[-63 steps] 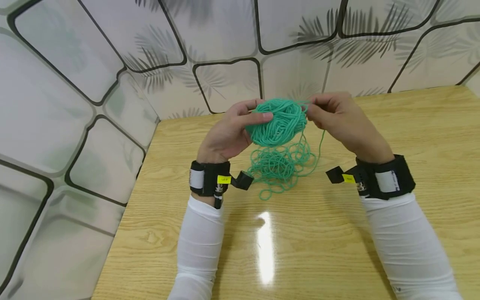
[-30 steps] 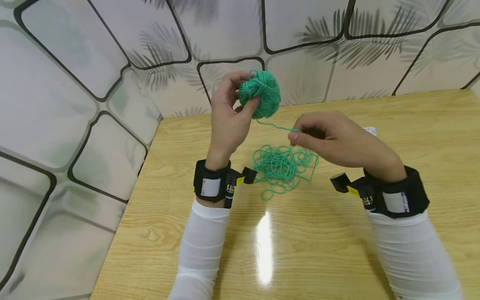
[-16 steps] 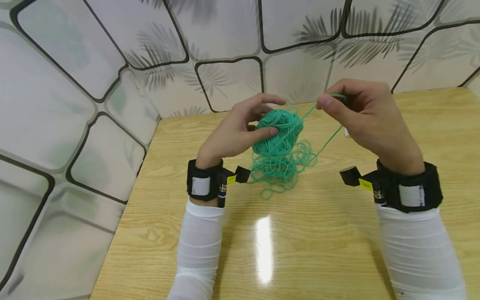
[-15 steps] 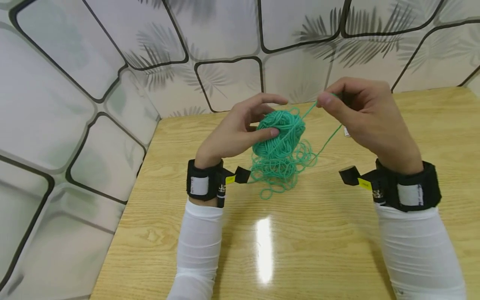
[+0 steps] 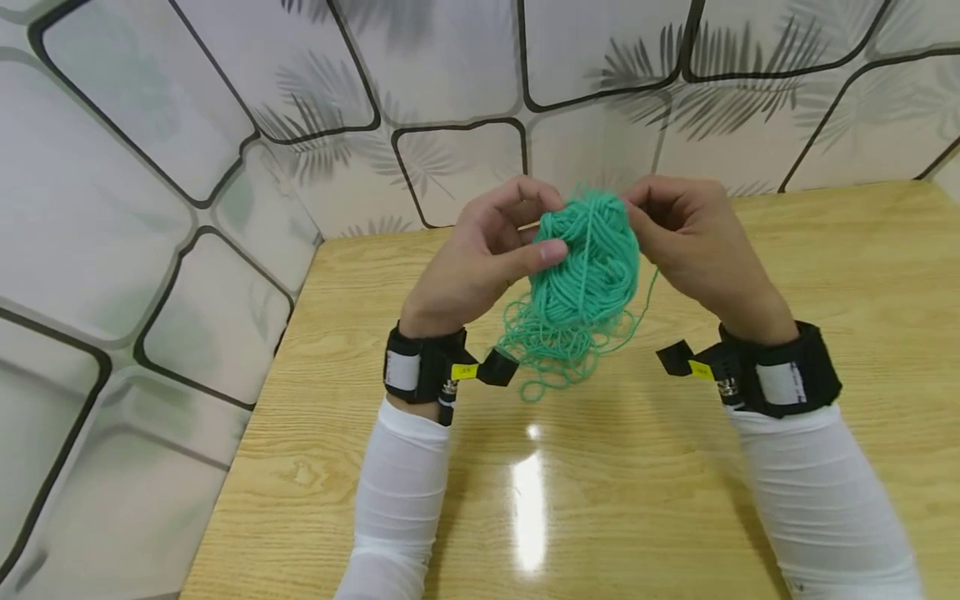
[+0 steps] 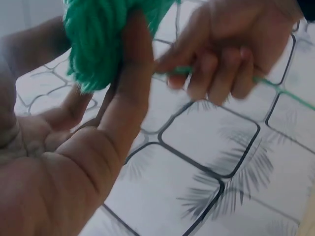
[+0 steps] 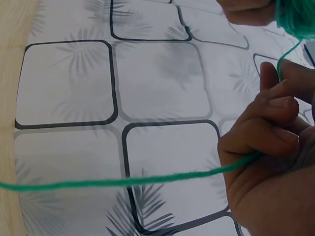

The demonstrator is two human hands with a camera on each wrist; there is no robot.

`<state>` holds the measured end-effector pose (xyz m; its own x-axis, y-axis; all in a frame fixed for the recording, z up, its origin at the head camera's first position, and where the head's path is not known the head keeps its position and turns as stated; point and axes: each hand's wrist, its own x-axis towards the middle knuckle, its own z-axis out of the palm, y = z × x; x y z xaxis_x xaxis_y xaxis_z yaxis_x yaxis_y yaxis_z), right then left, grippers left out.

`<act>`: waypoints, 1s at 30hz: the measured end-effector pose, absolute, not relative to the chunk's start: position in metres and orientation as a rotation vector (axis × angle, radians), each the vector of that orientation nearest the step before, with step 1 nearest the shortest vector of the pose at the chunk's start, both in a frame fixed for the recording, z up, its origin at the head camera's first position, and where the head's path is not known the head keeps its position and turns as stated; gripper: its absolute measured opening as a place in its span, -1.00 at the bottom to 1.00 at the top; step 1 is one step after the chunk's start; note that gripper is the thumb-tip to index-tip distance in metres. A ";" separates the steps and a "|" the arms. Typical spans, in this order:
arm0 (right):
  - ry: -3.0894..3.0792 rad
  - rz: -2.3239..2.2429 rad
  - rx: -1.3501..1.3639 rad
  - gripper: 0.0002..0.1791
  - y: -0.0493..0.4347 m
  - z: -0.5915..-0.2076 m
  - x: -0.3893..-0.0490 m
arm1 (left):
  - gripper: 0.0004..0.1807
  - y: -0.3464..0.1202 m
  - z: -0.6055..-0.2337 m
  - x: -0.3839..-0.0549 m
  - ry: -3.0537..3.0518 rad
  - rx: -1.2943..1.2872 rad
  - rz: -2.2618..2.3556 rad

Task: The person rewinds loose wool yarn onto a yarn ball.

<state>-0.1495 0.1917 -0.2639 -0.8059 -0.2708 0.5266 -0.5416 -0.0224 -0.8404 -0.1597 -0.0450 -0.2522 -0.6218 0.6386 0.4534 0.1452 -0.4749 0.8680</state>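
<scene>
A ball of green yarn [image 5: 588,262] is held up over the table by my left hand [image 5: 495,258], thumb across its near side and fingers behind it. My right hand [image 5: 686,237] is just right of the ball, pinching the yarn strand between thumb and fingertips. In the right wrist view the strand [image 7: 98,183] runs through the curled fingers and on up to the ball. Beneath the ball, a loose tangle of the same yarn [image 5: 551,354] lies on the table, partly hidden by the ball. The left wrist view shows the ball [image 6: 98,44] close up, slightly blurred.
The wooden table [image 5: 615,500] meets a patterned wall [image 5: 457,75] at the back and on the left. Each wrist wears a black strap [image 5: 423,367] with a small camera sticking inward. White sleeves [image 5: 401,500] cover the forearms.
The right hand first drew the strand out to the right and up, then came back left beside the ball. My left hand has turned the ball and moved it slightly right.
</scene>
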 end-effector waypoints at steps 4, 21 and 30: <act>-2.295 1.680 0.986 -0.84 0.182 -0.269 -0.148 | -0.77 -0.040 -0.252 -0.160 1.227 0.952 2.480; -2.481 1.383 1.107 -0.90 0.194 -0.249 -0.130 | -0.59 -0.047 -0.252 -0.166 2.506 1.167 1.825; -2.316 1.475 1.044 -0.93 0.190 -0.249 -0.131 | -0.57 -0.043 -0.252 -0.164 2.047 1.299 1.710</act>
